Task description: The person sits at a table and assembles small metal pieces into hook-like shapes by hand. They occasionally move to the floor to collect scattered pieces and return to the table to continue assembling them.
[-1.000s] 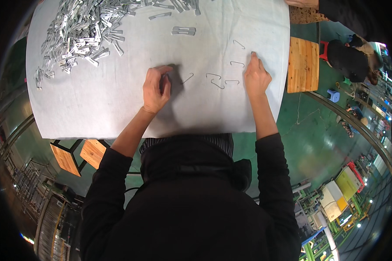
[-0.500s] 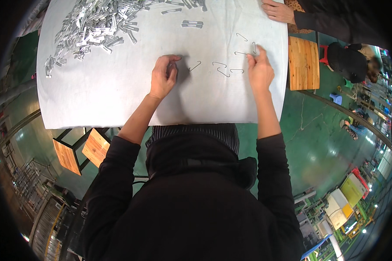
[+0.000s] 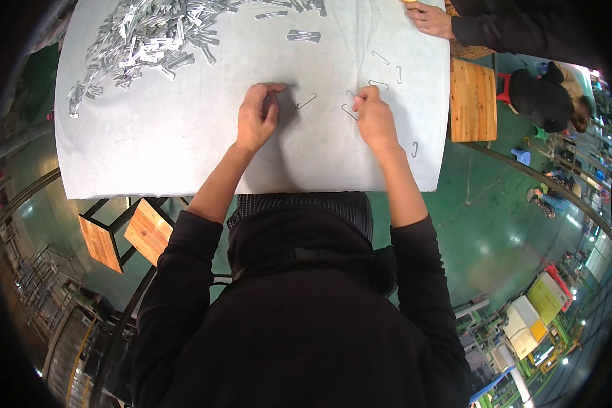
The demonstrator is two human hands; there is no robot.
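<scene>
My left hand [image 3: 257,117] is held over the white-covered table [image 3: 149,146] with its fingers curled in. Whatever it holds, if anything, is hidden. To its right lies a thin S-shaped wire hook [image 3: 307,101]. My right hand [image 3: 376,121] pinches with thumb and forefinger at a wire hook [image 3: 349,94], whose curved end shows by the fingertips. Another hook [image 3: 349,112] lies just beside those fingers. Beyond the hand are further loose hooks [image 3: 381,58], and a single hook [image 3: 415,149] rests near the right table edge.
Many flat grey-and-white strips [image 3: 156,41] are heaped at the far left. A few strips [image 3: 303,35] lie apart at the far middle. Another person's hand [image 3: 430,19] rests at the far right corner. A wooden stool [image 3: 474,102] stands beside the table's right side.
My right hand has moved left and slightly nearer, from the right-hand hooks to the middle ones. A hook near the right edge now shows where my wrist was. My left hand is nearly still.
</scene>
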